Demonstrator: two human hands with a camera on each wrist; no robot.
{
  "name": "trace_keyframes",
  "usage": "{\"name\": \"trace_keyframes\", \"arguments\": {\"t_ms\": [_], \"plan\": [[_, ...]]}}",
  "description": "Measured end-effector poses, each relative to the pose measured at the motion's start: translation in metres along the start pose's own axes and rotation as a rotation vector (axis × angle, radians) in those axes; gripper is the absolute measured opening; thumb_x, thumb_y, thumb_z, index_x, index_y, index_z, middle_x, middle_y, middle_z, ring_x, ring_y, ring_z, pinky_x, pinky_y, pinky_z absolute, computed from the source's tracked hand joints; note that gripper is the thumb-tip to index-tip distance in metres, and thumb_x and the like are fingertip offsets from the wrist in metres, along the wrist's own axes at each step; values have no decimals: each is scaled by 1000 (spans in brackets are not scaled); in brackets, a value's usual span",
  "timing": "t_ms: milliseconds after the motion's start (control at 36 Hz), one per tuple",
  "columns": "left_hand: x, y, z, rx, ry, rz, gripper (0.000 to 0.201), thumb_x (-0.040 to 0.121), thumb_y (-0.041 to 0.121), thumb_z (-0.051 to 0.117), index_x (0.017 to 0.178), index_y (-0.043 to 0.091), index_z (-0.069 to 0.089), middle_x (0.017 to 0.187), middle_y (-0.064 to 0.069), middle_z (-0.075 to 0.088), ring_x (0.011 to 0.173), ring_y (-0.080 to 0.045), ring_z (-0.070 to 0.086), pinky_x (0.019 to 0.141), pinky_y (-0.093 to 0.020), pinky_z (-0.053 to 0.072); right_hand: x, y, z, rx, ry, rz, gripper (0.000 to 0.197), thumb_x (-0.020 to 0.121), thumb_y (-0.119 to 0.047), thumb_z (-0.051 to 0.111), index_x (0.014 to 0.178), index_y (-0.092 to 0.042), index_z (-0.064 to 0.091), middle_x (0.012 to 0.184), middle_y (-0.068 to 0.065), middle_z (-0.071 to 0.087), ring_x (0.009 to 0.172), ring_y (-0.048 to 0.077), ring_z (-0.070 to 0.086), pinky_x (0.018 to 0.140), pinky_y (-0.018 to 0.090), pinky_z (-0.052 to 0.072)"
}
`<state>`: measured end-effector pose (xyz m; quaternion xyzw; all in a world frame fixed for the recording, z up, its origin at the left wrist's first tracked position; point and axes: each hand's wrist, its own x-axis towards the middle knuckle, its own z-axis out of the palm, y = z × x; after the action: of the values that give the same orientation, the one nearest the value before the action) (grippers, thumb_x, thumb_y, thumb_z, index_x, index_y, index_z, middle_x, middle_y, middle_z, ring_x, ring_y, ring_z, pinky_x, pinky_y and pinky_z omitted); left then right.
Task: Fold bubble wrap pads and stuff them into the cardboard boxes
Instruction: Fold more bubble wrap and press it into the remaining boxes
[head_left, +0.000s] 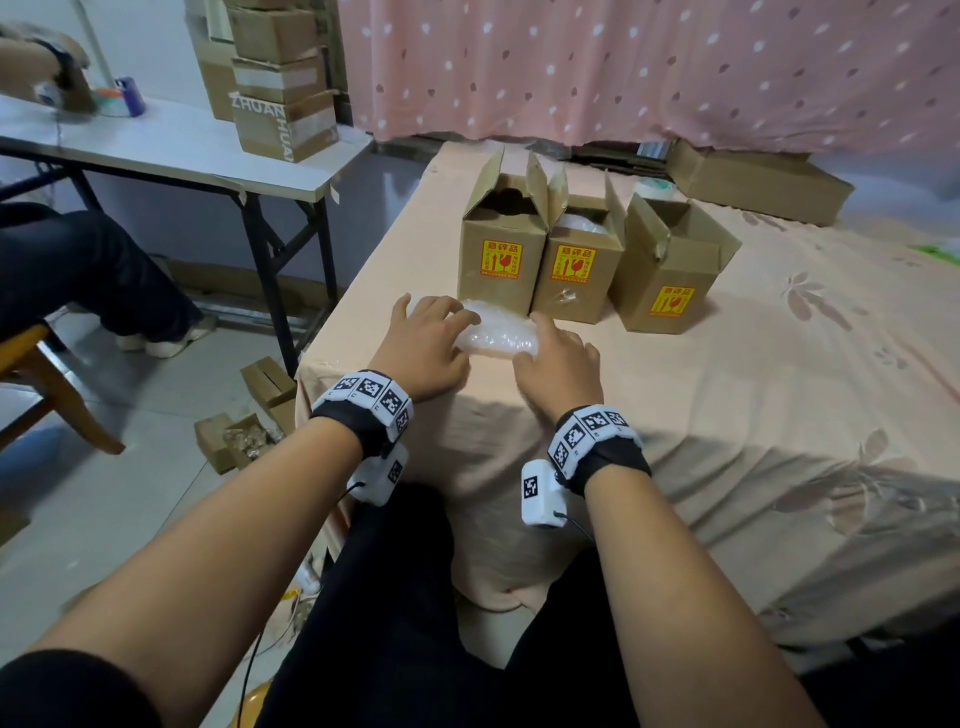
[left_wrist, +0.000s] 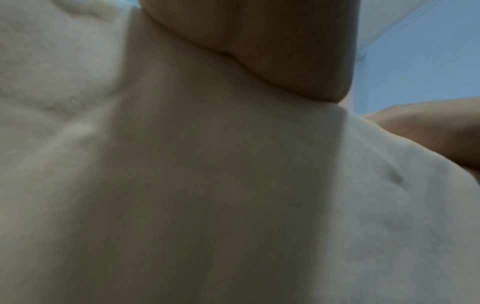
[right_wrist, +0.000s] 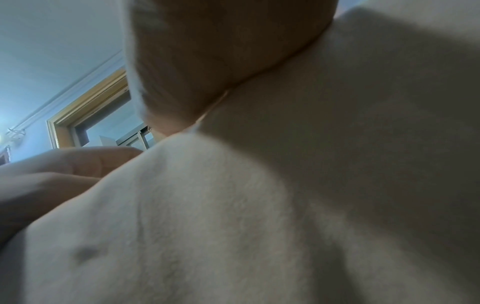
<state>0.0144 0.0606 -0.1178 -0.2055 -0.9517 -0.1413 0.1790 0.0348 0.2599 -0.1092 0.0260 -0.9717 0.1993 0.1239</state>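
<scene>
A clear bubble wrap pad (head_left: 493, 335) lies bunched on the peach cloth of the bed (head_left: 727, 389), just in front of three open cardboard boxes with yellow fragile stickers. My left hand (head_left: 426, 338) lies across the pad's left half, fingers stretched over it. My right hand (head_left: 558, 358) presses at the pad's right end, thumb on the pad and fingers spread. The left box (head_left: 498, 260) looks dark inside. Bubble wrap shows in the top of the middle box (head_left: 576, 270). The right box (head_left: 670, 275) stands at an angle. Both wrist views show only cloth (left_wrist: 182, 185) (right_wrist: 233, 226) and the heel of a hand.
A white folding table (head_left: 156, 150) at the left carries stacked cartons (head_left: 283, 78) and tape rolls (head_left: 122, 98); another person's leg (head_left: 78, 270) is beside it. Small cartons (head_left: 244, 431) sit on the floor. A flat carton (head_left: 758, 182) lies behind the boxes under a pink curtain.
</scene>
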Motion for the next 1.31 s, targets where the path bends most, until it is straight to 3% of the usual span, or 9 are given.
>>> {"name": "trace_keyframes", "arguments": {"t_ms": [250, 417, 583, 639, 750, 944, 1028, 1194, 1306], "plan": [[-1, 0, 2, -41, 141, -86, 34, 91, 26, 54, 124, 24, 61, 121, -1, 62, 113, -27, 56, 106, -49, 36, 1, 2, -2, 163, 80, -5, 47, 94, -34, 49, 139, -22, 48, 133, 11, 61, 126, 31, 47, 107, 44, 37], [2, 5, -10, -293, 215, -243, 27, 98, 29, 53, 120, 18, 63, 112, -4, 67, 101, -28, 62, 87, -42, 48, 3, 7, -2, 372, 111, 61, 87, 83, -36, 61, 157, -22, 17, 165, 2, 16, 152, 21, 12, 123, 46, 16], [8, 30, -36, -1126, 134, -368, 24, 94, 8, 67, 117, 2, 65, 104, -13, 73, 85, -17, 70, 79, -31, 58, 4, 11, -8, 843, -60, 227, 83, 71, -50, 73, 145, -51, 34, 150, -3, 46, 138, 24, 44, 108, 53, 43], [8, 38, -37, -1222, 82, -382, 25, 94, 5, 66, 117, -4, 63, 111, -22, 71, 90, -23, 69, 84, -37, 58, 1, 13, -16, 1067, -114, 209, 60, 80, -40, 72, 136, -41, 52, 133, -2, 64, 122, 22, 61, 98, 46, 51], [7, 46, -28, -1239, -26, -409, 28, 95, 7, 67, 121, -2, 62, 116, -30, 68, 92, -31, 69, 90, -47, 56, -8, 15, -32, 1324, -113, 172, 12, 97, -16, 62, 105, -10, 68, 96, 3, 77, 86, 16, 73, 78, 32, 58], [14, 58, -35, -1257, -88, -373, 29, 95, 8, 67, 122, -2, 63, 115, -25, 70, 97, -33, 71, 85, -39, 60, -2, 26, -29, 1346, -75, 261, 22, 81, -13, 75, 97, 0, 68, 101, 23, 71, 93, 34, 68, 92, 52, 55], [25, 60, -46, -1137, -142, -323, 26, 95, 11, 68, 119, 4, 68, 112, -13, 73, 90, -14, 73, 67, -18, 54, -1, 29, -35, 1305, -40, 269, 12, 88, -12, 71, 97, -4, 70, 99, 17, 74, 92, 31, 70, 85, 50, 59], [50, 68, -72, -1012, -200, -243, 23, 94, 17, 70, 114, 5, 69, 104, -15, 75, 89, -30, 74, 79, -50, 57, 7, 31, -65, 1245, -1, 191, 8, 93, -20, 67, 98, -14, 71, 101, 10, 75, 93, 27, 71, 72, 37, 58], [72, 79, -89, -1034, -129, -212, 29, 93, 14, 71, 118, 1, 67, 108, -20, 73, 93, -32, 74, 71, -42, 62, 20, 33, -90, 1179, -82, 116, 30, 90, -8, 71, 115, -18, 61, 109, 12, 74, 100, 28, 72, 82, 42, 60]]}}
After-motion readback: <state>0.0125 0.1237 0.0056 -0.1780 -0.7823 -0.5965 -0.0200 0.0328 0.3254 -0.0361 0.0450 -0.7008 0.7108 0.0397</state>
